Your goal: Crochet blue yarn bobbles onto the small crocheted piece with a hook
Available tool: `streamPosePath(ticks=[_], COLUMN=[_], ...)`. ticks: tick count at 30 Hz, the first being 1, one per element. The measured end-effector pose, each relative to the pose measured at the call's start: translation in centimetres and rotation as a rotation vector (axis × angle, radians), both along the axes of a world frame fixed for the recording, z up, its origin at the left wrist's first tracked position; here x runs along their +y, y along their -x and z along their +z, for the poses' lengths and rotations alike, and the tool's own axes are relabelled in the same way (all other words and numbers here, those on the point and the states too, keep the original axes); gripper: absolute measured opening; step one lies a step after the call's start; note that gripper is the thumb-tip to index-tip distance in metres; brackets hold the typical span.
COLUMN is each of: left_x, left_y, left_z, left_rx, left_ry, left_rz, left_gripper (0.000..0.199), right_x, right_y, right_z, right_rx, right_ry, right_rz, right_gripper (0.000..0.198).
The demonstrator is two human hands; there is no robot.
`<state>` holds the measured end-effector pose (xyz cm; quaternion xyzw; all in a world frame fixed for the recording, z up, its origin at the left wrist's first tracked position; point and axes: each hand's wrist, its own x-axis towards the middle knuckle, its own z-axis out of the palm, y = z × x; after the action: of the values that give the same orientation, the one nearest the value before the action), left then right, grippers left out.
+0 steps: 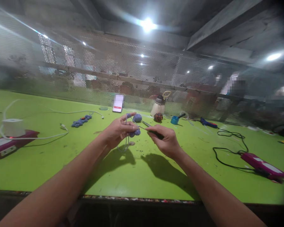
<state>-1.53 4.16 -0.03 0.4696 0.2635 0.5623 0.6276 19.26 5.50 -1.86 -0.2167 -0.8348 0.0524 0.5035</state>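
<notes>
Above the green table, my left hand (119, 130) is closed on a small piece of purple crochet work (135, 133). Purple yarn loops over its raised index finger and hangs down below the palm. My right hand (164, 138) grips the dark handle of a crochet hook (144, 128). The hook's thin metal shaft points left and meets the yarn by my left fingertips. Just behind the hands lies a ball of purple yarn (137, 118). A pair of scissors (146, 124) is partly visible beside it, mostly covered by my right hand.
On the green table (142, 179) stand a phone (118, 103), a bottle (158, 107), a dark patterned ball (158, 117) and a blue container (174, 120). A blue-purple knitted strip (81, 121) lies left. Purple power strips (263, 164) with cords lie at both sides. Perforated metal panels (132, 72) rise behind.
</notes>
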Motion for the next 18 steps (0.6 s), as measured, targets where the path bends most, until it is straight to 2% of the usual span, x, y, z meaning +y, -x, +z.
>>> streamPosePath(ticks=[4, 6, 8, 12, 14, 18], left_x=[0.1, 0.2, 0.3, 0.3, 0.2, -0.1], left_y=[0.1, 0.1, 0.0, -0.6, -0.8, -1.2], left_z=[0.0, -0.1, -0.3, -0.8, -0.9, -0.9], left_rx=[-0.005, 0.011, 0.049, 0.176, 0.233, 0.329], left_ry=[0.016, 0.009, -0.004, -0.015, -0.026, -0.14], left_rz=[-0.027, -0.033, -0.026, -0.01, -0.024, -0.009], left_gripper=[0.078, 0.076, 0.073, 0.061, 0.063, 0.08], right_x=[-0.1, -0.2, -0.3, -0.4, -0.4, -0.3], right_y=[-0.4, -0.3, -0.1, 0.6, 0.9, 1.2], right_z=[0.4, 0.4, 0.1, -0.4, -0.4, -0.2], right_rx=[-0.019, -0.005, 0.04, 0.187, 0.245, 0.26], right_ry=[-0.005, 0.049, 0.183, 0.537, 0.623, 0.73], right_rz=[0.008, 0.021, 0.051, 0.113, 0.11, 0.109], right_gripper=[0.018, 0.016, 0.014, 0.014, 0.016, 0.019])
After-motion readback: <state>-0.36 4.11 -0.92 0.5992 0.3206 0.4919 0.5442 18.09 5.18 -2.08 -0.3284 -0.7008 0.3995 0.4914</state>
